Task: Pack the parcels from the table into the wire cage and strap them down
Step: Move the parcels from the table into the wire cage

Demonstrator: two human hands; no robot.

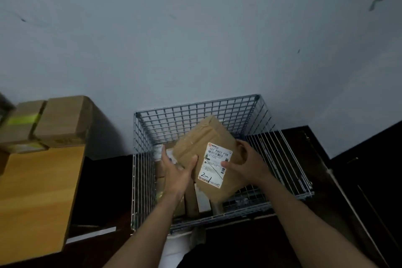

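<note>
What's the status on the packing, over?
Left hand, right hand hold labelled parcel over wire cage. Parcels already inside. Boxes left on table.

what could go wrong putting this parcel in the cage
The labelled parcel hangs tilted over the wire cage, left hand and right hand gripping only its edges, so it could slip. It might also land crooked on the parcels already inside, wasting room needed for the boxes on the table.

Brown parcel with a white, black-printed label; silver grid-pattern wire cage; yellow-tan desk; left of the cage, tan boxes with yellow-green tape.
</note>
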